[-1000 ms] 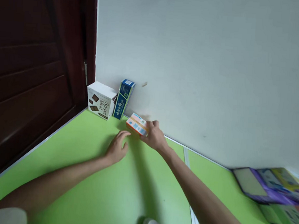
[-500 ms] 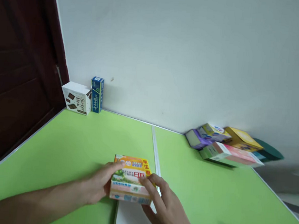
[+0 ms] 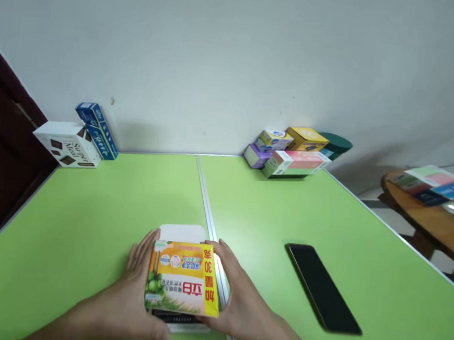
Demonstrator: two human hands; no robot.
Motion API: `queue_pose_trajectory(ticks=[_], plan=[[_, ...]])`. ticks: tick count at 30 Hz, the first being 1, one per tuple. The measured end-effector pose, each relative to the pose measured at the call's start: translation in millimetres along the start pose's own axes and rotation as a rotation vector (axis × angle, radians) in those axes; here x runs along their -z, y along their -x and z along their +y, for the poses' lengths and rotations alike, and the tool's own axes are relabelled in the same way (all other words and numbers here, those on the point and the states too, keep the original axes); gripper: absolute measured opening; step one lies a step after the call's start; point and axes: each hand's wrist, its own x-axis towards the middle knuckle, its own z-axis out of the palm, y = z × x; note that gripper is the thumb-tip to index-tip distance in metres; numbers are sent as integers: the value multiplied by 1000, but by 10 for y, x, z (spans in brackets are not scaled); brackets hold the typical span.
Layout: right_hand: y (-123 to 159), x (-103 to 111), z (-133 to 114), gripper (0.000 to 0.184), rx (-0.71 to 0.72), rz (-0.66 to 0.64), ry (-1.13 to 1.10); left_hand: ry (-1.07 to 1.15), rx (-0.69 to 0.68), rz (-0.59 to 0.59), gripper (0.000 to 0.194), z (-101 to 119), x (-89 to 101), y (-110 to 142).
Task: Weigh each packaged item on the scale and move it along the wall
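Observation:
A yellow, orange and white soap box (image 3: 181,277) with its printing upside down is between my two hands. My left hand (image 3: 133,293) is wrapped around its left side, thumb stretched along the front. My right hand (image 3: 238,296) grips the opposite side. Beneath the box lies a flat white device (image 3: 183,232); its rounded far edge shows, and so does a dark strip at its near edge. The rest of it is hidden by the box. I cannot tell whether the box rests on the device or is held just above it.
To the right on the green table (image 3: 138,194) lies a black phone (image 3: 323,288). A white box (image 3: 69,147) and a leaning blue box (image 3: 98,131) stand at the back left. Several cartons, including a pink-green box (image 3: 298,164), sit back right. A wooden stool (image 3: 416,206) holds more boxes.
My view has turned right, bringing the phone and stool fully in. The soap box now sits squarer over the white device, with my hands on its two sides; my right fingers have left its top.

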Motion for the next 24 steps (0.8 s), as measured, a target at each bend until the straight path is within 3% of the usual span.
queue_pose_trajectory(ticks=[2, 7, 11, 13, 18, 21, 24], plan=[[10, -34, 52, 98, -34, -13, -14, -214, 4, 26, 123, -53, -35, -20], [-134, 44, 112, 101, -52, -18, -20, -330, -120, 212, 85, -146, -149, -244], [-224, 151, 204, 110, -109, -134, -55, -391, -168, 316, 82, -298, -253, -353], [-218, 189, 258, 115, -135, -190, -89, -430, -200, 350, 90, -385, -249, -351], [-189, 302, 271, 123, -135, -238, -143, -530, -325, 252, 107, -407, 1, -312], [-259, 357, 213, 118, -38, -285, -95, -577, -402, 145, 105, -317, 118, -338], [-348, 381, 175, 116, 16, -303, -30, -533, -363, 83, 95, -208, 134, -401]])
